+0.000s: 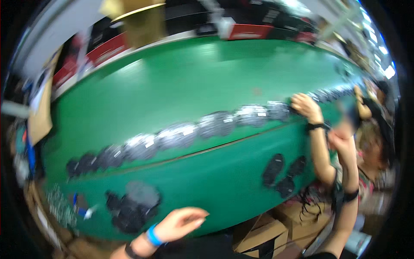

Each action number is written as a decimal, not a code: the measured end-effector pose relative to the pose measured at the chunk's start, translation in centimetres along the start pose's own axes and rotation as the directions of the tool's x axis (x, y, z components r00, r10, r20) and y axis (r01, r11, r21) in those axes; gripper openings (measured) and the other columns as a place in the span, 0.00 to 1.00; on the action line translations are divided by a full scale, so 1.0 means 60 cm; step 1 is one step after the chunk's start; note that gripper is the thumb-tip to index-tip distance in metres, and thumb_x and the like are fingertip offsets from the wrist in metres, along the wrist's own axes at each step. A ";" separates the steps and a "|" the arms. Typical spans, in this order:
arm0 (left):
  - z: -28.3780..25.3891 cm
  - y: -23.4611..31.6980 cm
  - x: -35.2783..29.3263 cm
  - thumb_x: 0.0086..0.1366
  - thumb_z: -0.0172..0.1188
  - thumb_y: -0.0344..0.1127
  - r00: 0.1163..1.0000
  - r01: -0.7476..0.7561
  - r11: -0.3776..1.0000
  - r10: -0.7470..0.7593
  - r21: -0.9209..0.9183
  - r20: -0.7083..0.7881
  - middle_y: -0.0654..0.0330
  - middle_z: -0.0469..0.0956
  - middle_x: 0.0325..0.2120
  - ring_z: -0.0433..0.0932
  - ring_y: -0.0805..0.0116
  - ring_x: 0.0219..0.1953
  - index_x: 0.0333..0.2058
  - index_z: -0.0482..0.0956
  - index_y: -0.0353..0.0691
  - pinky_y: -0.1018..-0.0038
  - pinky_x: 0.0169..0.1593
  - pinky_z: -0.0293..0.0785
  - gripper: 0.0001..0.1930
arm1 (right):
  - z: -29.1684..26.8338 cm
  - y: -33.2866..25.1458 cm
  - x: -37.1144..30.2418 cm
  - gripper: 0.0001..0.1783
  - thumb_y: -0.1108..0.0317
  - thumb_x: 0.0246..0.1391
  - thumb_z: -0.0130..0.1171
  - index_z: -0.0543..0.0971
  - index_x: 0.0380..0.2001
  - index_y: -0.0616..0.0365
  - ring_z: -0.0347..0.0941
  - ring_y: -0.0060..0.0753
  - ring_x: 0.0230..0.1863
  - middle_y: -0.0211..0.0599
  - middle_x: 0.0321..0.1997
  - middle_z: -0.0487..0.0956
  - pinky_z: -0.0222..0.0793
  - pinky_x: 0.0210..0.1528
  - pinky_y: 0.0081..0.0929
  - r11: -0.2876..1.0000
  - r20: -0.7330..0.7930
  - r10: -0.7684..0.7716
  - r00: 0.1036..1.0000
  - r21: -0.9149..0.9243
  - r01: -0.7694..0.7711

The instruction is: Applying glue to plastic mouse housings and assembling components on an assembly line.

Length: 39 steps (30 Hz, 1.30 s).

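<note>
One hand of the wearer shows, the left hand [179, 224], coming in from the lower edge with a blue wristband [152, 235] and a dark band behind it. Fingers are extended and loosely spread, palm down, holding nothing, resting at or just over the near rim of the wide green conveyor belt [194, 82]. Contact with the rim is unclear because of blur. The wearer's right hand is not in the picture.

Nearest that hand is a heap of dark round flat packets [131, 207] on the near lane of the belt, just beyond the fingertips and to the left. One greyer, lighter packet lies on top of the heap.

A thin brown dividing strip [215, 148] runs across the belt. Behind it a long row of silvery grey plastic pouches with small white labels [189, 131] stretches from lower left to upper right. The pouches overlap each other, and those at the left end look darker.

A second small cluster of dark oval packets [282, 172] sits on the near lane at right.

A co-worker's hand [305, 105] at right, dark wristband on the wrist, rests on the right end of the pouch row.

Brown cardboard boxes [263, 235] stand below the belt's near edge. Red rectangular signs with white marks [250, 31] line the far side. A tall tan cardboard box [144, 21] stands behind the belt at top.
</note>
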<state>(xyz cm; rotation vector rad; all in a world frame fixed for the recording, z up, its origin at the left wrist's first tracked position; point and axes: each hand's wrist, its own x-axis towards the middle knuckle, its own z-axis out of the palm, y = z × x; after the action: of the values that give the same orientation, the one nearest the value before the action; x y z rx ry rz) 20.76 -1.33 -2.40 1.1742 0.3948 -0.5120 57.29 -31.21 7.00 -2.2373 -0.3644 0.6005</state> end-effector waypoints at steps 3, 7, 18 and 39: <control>0.009 0.006 0.030 0.62 0.48 0.33 0.995 -0.022 0.965 0.046 -0.260 0.089 0.62 0.74 0.32 0.72 0.77 0.31 0.42 0.70 0.36 0.81 0.32 0.70 0.11 | 0.180 -0.108 -0.105 0.02 0.78 0.35 0.55 0.75 0.18 0.61 0.68 0.17 0.19 0.29 0.18 0.74 0.64 0.20 0.15 0.983 0.214 -0.086 0.973 -0.140 0.118; 0.010 -0.006 0.016 0.63 0.47 0.38 0.980 -0.148 0.865 0.193 -0.480 0.046 0.61 0.74 0.35 0.73 0.75 0.35 0.46 0.69 0.35 0.79 0.36 0.72 0.16 | 0.391 -0.179 -0.174 0.06 0.77 0.34 0.59 0.76 0.22 0.60 0.72 0.29 0.21 0.35 0.21 0.75 0.67 0.22 0.22 0.859 0.481 -0.449 0.753 0.000 0.512; -0.115 -0.093 -0.174 0.63 0.48 0.38 0.924 -0.339 0.813 0.192 -0.474 -0.331 0.57 0.76 0.32 0.76 0.70 0.34 0.40 0.72 0.32 0.77 0.35 0.74 0.15 | 0.650 -0.262 -0.261 0.09 0.77 0.36 0.60 0.74 0.26 0.60 0.71 0.37 0.24 0.36 0.23 0.74 0.68 0.26 0.27 0.509 0.398 -0.786 0.473 -0.018 0.861; -0.146 -0.299 -0.328 0.59 0.54 0.38 0.888 -0.461 0.770 0.404 -0.441 -0.221 0.64 0.76 0.28 0.74 0.78 0.27 0.34 0.75 0.37 0.85 0.28 0.70 0.10 | 0.818 -0.205 -0.503 0.05 0.78 0.39 0.57 0.77 0.25 0.62 0.70 0.25 0.22 0.36 0.26 0.73 0.65 0.23 0.18 0.679 0.100 -0.731 0.675 0.012 0.734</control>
<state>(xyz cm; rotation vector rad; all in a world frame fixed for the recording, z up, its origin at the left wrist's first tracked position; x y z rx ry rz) -5.89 5.02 -8.38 0.7650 0.3090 0.0700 5.04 -6.09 -3.42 -1.8507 -1.2608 0.2525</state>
